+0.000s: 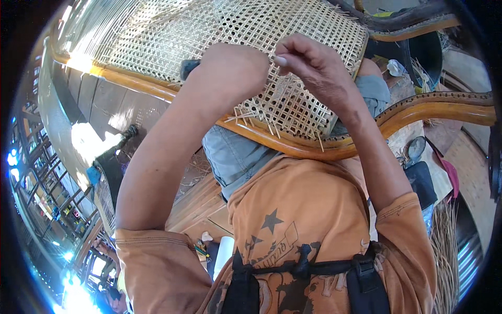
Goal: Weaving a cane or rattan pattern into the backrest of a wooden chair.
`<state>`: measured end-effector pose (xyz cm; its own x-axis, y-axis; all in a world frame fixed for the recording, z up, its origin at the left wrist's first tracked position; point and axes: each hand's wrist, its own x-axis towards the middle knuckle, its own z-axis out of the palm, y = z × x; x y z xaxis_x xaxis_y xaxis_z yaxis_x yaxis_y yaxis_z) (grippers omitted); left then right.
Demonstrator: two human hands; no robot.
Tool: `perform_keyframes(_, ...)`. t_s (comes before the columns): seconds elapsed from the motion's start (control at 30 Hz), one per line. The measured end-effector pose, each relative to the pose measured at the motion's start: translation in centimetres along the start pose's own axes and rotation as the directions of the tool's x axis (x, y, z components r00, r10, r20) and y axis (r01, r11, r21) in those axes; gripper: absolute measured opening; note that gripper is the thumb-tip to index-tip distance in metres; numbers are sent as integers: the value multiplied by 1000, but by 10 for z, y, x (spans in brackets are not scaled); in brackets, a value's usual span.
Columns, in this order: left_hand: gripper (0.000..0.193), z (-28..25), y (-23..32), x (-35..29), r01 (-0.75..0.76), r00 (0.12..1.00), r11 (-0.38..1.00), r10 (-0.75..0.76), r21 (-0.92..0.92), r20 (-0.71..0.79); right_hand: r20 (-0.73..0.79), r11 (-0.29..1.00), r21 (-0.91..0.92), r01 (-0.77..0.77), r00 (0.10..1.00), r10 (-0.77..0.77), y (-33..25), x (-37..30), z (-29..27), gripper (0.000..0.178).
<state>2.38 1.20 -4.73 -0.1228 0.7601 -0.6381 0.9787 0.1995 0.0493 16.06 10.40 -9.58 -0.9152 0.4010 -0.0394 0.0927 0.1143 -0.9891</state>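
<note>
A panel of woven cane lies before me, stretched over a curved, varnished wooden frame. My left hand is bent over the panel, its back toward me, and its fingers are hidden. Beside that wrist sticks out a dark, blunt thing; whether the hand holds it I cannot make out. Close to its right, my right hand is raised over the weave, thumb and fingers pinched together. Anything in the pinch is too thin to see. Short cane ends poke up along the near edge.
The frame's curved arm, lined with small holes, reaches right. A dark tub stands at the upper right. A bundle of cane strands lies at lower right, near a black box-like thing. Another woven piece stands at left.
</note>
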Motion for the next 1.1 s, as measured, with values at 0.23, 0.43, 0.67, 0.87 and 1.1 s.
perform_keyframes(0.23,24,-8,5,-1,-12,1000,1000,12,-15,9,-49,989,120,-80,995,86,6,1,0,15)
perform_keyframes(0.43,18,-5,-1,-15,10,1000,1000,-10,0,24,62,977,213,19,998,-33,19,10,6,15)
perform_keyframes(0.67,16,-2,2,0,-44,997,999,43,-23,-58,80,845,-357,-397,888,452,8,-21,-5,14)
perform_keyframes(0.87,16,-23,22,16,-147,988,988,144,48,47,-9,720,-587,-370,892,452,5,-20,6,23)
perform_keyframes(1.1,19,-23,21,22,-194,971,981,195,-23,135,-26,663,-631,-402,866,500,5,-19,6,28)
